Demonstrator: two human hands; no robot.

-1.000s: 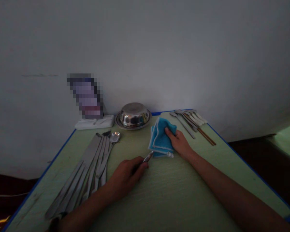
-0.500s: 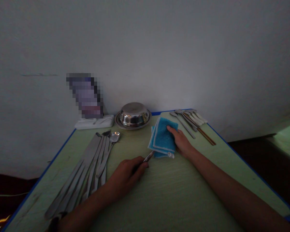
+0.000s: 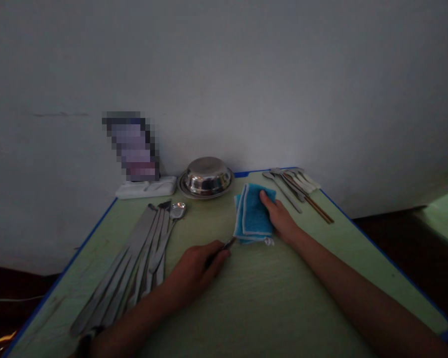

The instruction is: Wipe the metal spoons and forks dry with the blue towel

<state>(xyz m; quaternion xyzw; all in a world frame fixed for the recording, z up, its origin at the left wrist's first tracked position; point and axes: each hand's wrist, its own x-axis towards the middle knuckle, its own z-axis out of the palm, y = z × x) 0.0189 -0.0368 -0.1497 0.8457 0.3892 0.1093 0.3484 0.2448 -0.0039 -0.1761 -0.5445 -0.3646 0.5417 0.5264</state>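
My left hand (image 3: 199, 268) is closed around a slim metal utensil (image 3: 229, 242). Its far end goes in under the cloth, so I cannot tell what kind of utensil it is. A folded blue cloth (image 3: 259, 211) with white edging and a small white loop is gripped in my right hand (image 3: 281, 219), thumb on top, fingers hidden behind it. To the left of my left hand lies a row of long metal utensils (image 3: 127, 263), with a square-bowled spoon (image 3: 177, 211) at its right side.
An upturned steel bowl (image 3: 208, 175) sits on a steel plate (image 3: 186, 193) against the wall. Left of it, a blurred-out screen (image 3: 136, 149) stands on a white base (image 3: 147, 188). Chopsticks (image 3: 321, 209), a spoon (image 3: 283, 194) and white-handled cutlery (image 3: 306, 180) lie at the back right of the green table (image 3: 302, 298).
The cloth has shifted slightly right and its folds have changed, its lower left corner drawing in. Less of the utensil shines between my left hand and the cloth. Both arms stay nearly in place.
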